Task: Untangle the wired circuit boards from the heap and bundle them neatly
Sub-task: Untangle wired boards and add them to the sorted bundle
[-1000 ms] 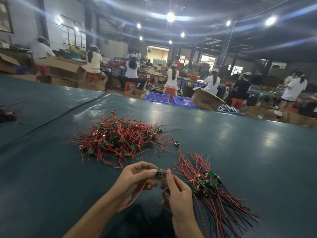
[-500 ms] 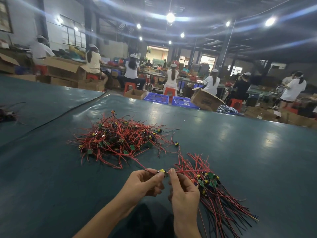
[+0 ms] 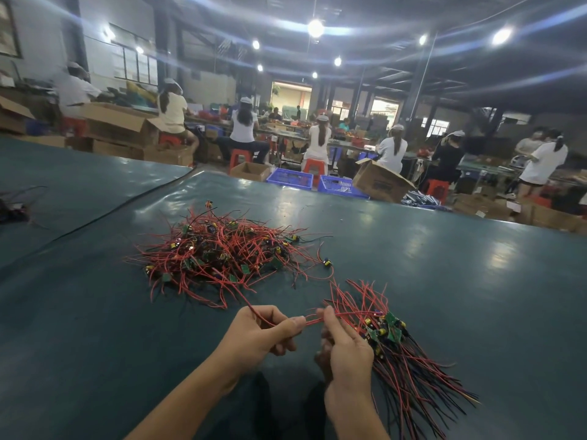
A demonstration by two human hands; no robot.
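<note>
Two bare hands meet low in the middle of your view, just above the glossy dark teal table. Your left hand curls its fingers round a thin red wire, with the thumb pressed on top of it. The same wire runs on to your right hand, which pinches it between thumb and forefinger while the other fingers fold underneath. Past your left hand the wire leads away toward the loose heap of red and black wires and small green circuit boards, which lies on the table farther from you and left of centre, its strands crossing every way. Just beside your right hand, on its outer side, lies the sorted bundle of wired boards: its green boards with yellow parts are gathered near your knuckles, short red leads fan out away from you, and longer red and black leads stream toward the lower right. One small yellow and black part on a red lead sits between heap and bundle. A small dark tangle lies at the far left edge. Beyond the table stand blue plastic crates, an open brown cardboard box and red plastic stools, where people in white tops sit with their backs to you.
</note>
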